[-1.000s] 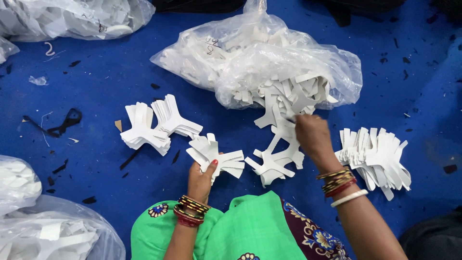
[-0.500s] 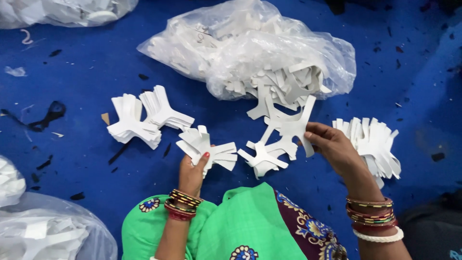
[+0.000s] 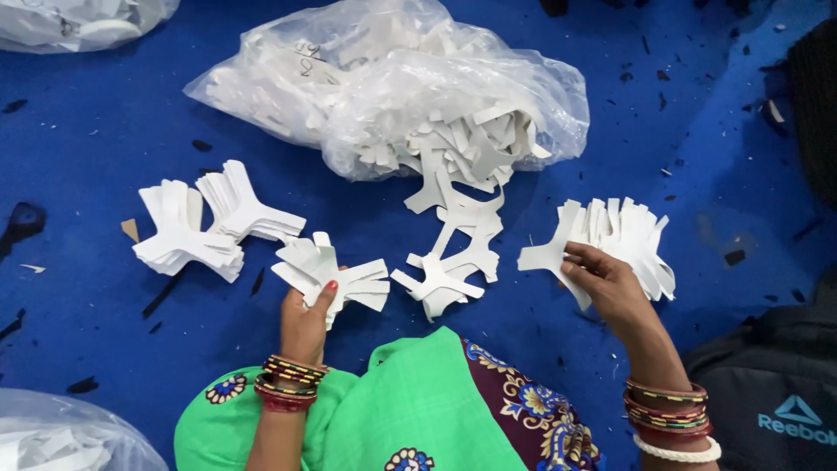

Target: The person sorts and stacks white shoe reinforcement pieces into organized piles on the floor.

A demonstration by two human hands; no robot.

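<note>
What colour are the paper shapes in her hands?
White. The left hand and right hand each hold white cut-out pieces, clearest in the head view.

Your left hand (image 3: 305, 327) pinches a fanned stack (image 3: 336, 275) of white cutouts at 7 o'clock. Your right hand (image 3: 606, 283) presses a piece onto the pile (image 3: 623, 235) at 4 o'clock. Loose cutouts (image 3: 453, 253) spill from the plastic bag (image 3: 392, 83) at 12 o'clock. Two stacks (image 3: 209, 227) lie at 9 o'clock on the blue floor (image 3: 87, 131).
</note>
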